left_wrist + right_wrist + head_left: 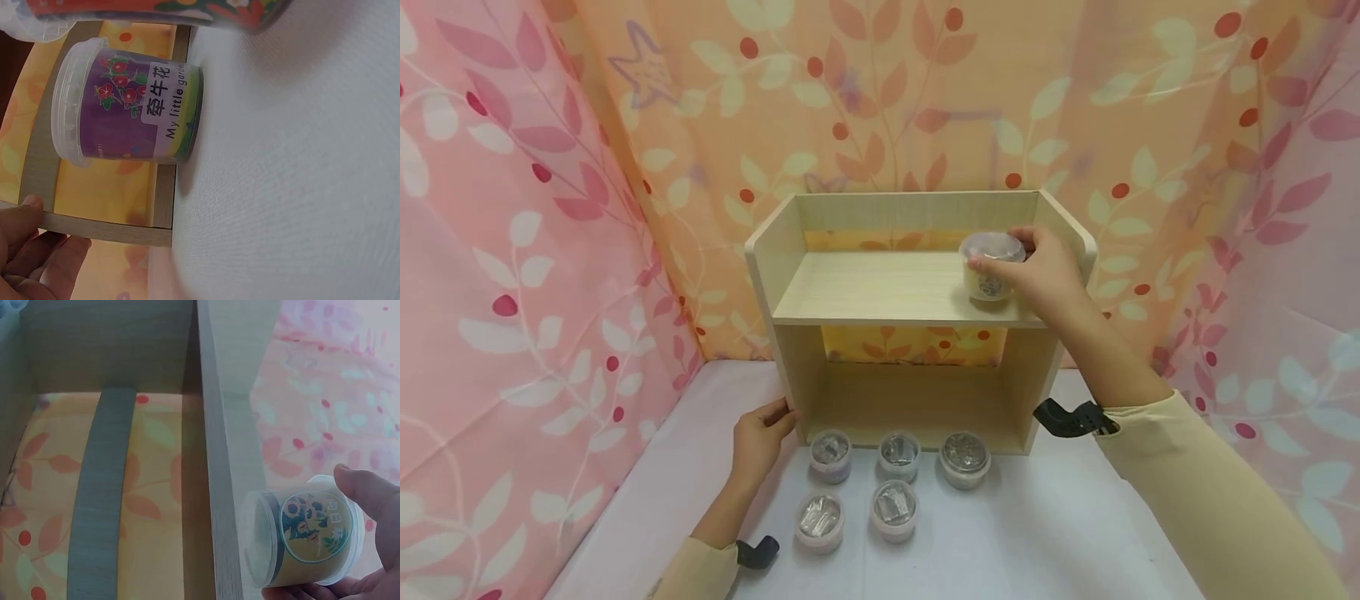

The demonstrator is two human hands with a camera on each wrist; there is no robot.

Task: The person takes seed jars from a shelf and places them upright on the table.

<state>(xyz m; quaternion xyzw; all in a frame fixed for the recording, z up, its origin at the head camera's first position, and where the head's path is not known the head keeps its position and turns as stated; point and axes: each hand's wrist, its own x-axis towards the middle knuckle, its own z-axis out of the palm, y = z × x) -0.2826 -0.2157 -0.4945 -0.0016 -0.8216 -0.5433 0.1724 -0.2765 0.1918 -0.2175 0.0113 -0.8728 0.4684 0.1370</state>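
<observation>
My right hand (1051, 271) grips a small clear-lidded plastic tub (987, 282) at the right end of the upper shelf board. Its yellow label (312, 528) shows sunflowers in the right wrist view, with the thumb on the lid end and fingers beneath. My left hand (757, 440) pinches the front edge of the left side panel of the pale wooden two-tier shelf (857, 287), low down near the table. Beside that hand, in the left wrist view, stands a purple tub (122, 103) printed with flowers and "My little garden".
Several lidded tubs stand in two rows before the shelf, among them a front-left tub (820, 523), a front-right tub (895, 511) and a back-right tub (965, 460). A white cloth covers the table (1037, 533). Flowered curtains (700, 167) hang behind and at both sides.
</observation>
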